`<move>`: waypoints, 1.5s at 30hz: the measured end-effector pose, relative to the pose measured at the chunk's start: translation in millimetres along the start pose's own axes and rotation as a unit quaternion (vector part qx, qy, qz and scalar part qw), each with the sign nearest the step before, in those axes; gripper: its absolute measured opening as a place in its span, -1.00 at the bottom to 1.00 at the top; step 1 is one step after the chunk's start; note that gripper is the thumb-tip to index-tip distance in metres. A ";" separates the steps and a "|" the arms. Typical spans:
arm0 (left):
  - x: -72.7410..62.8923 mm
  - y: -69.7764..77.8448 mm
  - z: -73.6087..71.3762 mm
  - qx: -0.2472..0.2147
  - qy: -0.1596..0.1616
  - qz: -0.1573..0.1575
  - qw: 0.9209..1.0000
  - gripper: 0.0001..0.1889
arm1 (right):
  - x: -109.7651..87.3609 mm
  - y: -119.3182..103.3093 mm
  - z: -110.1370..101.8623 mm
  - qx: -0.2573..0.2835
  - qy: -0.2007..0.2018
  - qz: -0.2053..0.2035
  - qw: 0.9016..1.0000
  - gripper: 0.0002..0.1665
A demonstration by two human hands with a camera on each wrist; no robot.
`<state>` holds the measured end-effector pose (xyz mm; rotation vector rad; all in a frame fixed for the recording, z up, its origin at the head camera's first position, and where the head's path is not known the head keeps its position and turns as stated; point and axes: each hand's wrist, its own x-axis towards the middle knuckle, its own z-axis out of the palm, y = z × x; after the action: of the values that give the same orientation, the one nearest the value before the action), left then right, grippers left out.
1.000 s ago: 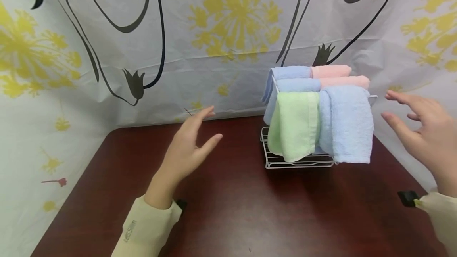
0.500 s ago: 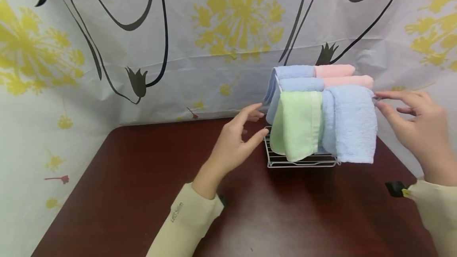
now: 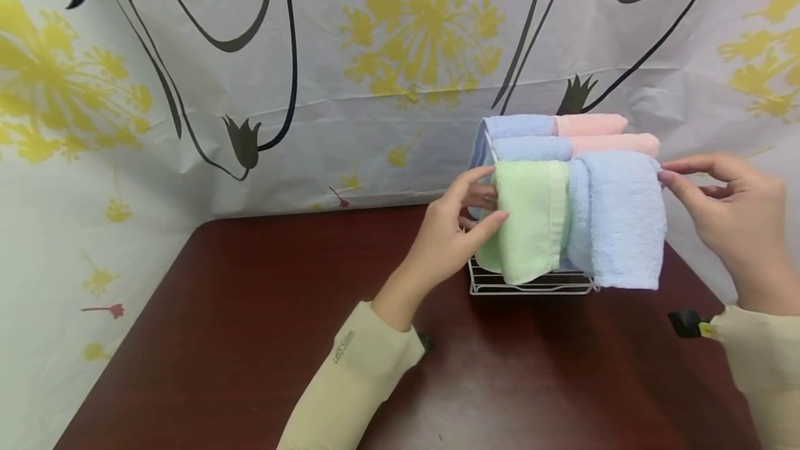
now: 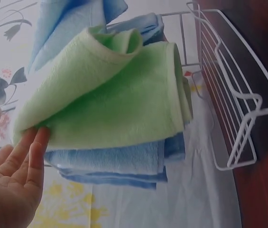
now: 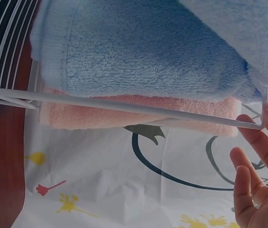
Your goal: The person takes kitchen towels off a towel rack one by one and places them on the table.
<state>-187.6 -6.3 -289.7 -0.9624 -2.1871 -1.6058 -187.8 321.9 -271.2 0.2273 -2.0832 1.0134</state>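
A white wire rack [image 3: 531, 290] stands at the back right of the table, draped with folded towels. On its front bar hang a green towel [image 3: 532, 221] and a light blue towel [image 3: 628, 221]. My left hand [image 3: 445, 231] reaches the green towel's left side; in the left wrist view its fingertips touch the fold and the fingers are fairly straight. With thumb and index finger, my right hand [image 3: 740, 210] pinches the rack's upper right corner beside the blue towel. The right wrist view shows this hand [image 5: 259, 190] at the end of the white bar [image 5: 138, 110].
Behind the front pair, more blue towels [image 3: 525, 147] and pink towels [image 3: 615, 144] hang on the rack. A dark red-brown table [image 3: 281, 339] spreads left and in front. White cloth [image 3: 350, 130] with printed flowers hangs along the back.
My left hand has moved right, from over the table to the green towel. My right hand has come left onto the rack's corner and taken hold there. The head view has shifted slightly.
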 end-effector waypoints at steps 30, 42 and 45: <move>32.0 5.8 16.1 -0.135 0.010 -0.054 0.989 -0.51 | 3.2 -2.0 -1.3 0.019 0.010 -0.007 1.000 -0.88; 35.7 9.7 11.4 -0.132 0.032 -0.048 0.990 -0.57 | 4.3 -3.4 -0.9 0.042 0.000 0.011 0.999 -0.90; 36.9 9.2 10.9 -0.138 0.041 -0.039 0.989 -0.58 | 4.6 -3.4 -0.7 0.045 -0.002 0.014 0.999 -0.90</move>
<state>-207.3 18.4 -265.8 -0.8720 -2.0073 -1.9872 -188.9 320.8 -265.6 0.2475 -2.0515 1.1262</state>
